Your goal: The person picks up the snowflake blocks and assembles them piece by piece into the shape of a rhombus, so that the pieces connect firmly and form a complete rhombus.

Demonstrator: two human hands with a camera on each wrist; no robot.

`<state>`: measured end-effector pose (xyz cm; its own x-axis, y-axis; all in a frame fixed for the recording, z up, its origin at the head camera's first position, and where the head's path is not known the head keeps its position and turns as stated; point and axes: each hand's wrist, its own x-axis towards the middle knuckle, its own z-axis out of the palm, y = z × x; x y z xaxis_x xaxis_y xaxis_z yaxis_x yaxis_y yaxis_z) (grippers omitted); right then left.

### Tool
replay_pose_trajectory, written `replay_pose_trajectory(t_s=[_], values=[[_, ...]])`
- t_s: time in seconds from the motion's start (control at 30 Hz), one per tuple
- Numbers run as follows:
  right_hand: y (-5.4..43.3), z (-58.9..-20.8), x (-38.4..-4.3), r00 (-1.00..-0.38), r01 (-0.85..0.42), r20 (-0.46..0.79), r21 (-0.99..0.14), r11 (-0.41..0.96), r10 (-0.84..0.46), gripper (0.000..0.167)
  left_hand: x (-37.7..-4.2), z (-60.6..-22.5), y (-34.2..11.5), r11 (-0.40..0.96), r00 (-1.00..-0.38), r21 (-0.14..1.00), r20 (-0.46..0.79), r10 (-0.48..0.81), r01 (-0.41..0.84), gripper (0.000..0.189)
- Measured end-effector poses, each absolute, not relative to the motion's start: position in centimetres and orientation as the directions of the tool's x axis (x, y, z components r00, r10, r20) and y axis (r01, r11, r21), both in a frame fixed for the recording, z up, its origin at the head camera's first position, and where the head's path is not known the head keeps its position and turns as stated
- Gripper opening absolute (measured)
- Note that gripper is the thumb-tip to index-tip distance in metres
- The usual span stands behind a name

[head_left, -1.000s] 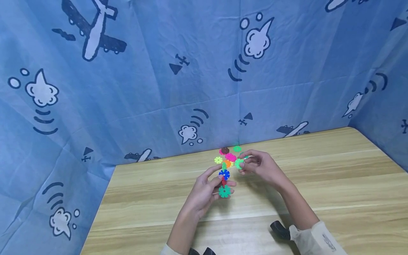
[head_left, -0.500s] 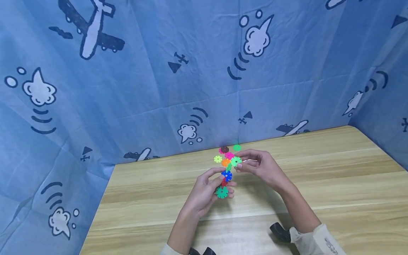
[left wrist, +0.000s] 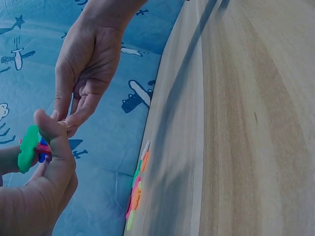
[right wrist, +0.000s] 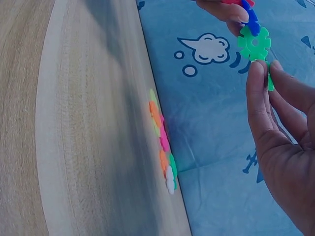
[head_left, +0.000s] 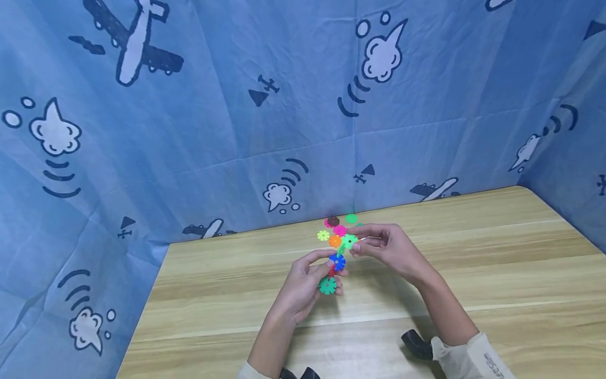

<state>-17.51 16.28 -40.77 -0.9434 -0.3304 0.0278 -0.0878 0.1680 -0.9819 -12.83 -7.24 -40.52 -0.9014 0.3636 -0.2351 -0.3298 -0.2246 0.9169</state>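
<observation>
In the head view my left hand (head_left: 305,284) grips a chain of notched snowflake discs: a teal disc (head_left: 327,286) at the bottom, then a red disc (head_left: 332,272), a blue disc (head_left: 337,262) and a green disc (head_left: 341,249). My right hand (head_left: 390,247) pinches a light green snowflake disc (head_left: 350,241) between thumb and fingers, against the chain's upper end. The right wrist view has the green disc (right wrist: 255,43) facing the camera, meeting the light green disc (right wrist: 270,78) edge-on at my right fingertips. How deep their notches interlock is hard to see.
Loose snowflake discs lie behind the hands near the table's back edge: yellow (head_left: 323,236), orange (head_left: 335,241), pink (head_left: 339,230), brown (head_left: 333,221) and green (head_left: 351,218). A blue printed cloth (head_left: 303,131) hangs behind the wooden table (head_left: 213,300).
My right hand has moved slightly left, bringing the light green disc against the chain's top. The chain has tilted, its upper end going right and its teal end left.
</observation>
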Motion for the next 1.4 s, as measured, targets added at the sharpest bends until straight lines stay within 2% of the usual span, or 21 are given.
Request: replay_pose_trajectory(t_s=[0.23, 0.67, 1.4], values=[[16.3, -40.9, -17.3, -0.932, -0.113, 0.052, -0.982, 0.152, -0.358, 0.044, -12.9, -40.7, -7.2, -0.207, -0.913, 0.929, -0.228, 0.337, -0.308, 0.032], [15.9, -40.7, -17.3, -0.934, -0.144, 0.061, -0.966, 0.214, -0.352, 0.038, -12.7, -40.2, -7.1, -0.164, -0.933, 0.944, -0.237, 0.269, -0.287, 0.029], [15.8, -39.8, -16.9, -0.940, -0.140, 0.047, -0.956, 0.256, -0.337, 0.034, -12.4, -40.3, -6.6, -0.160, -0.955, 0.951, -0.236, 0.179, -0.265, 0.022]])
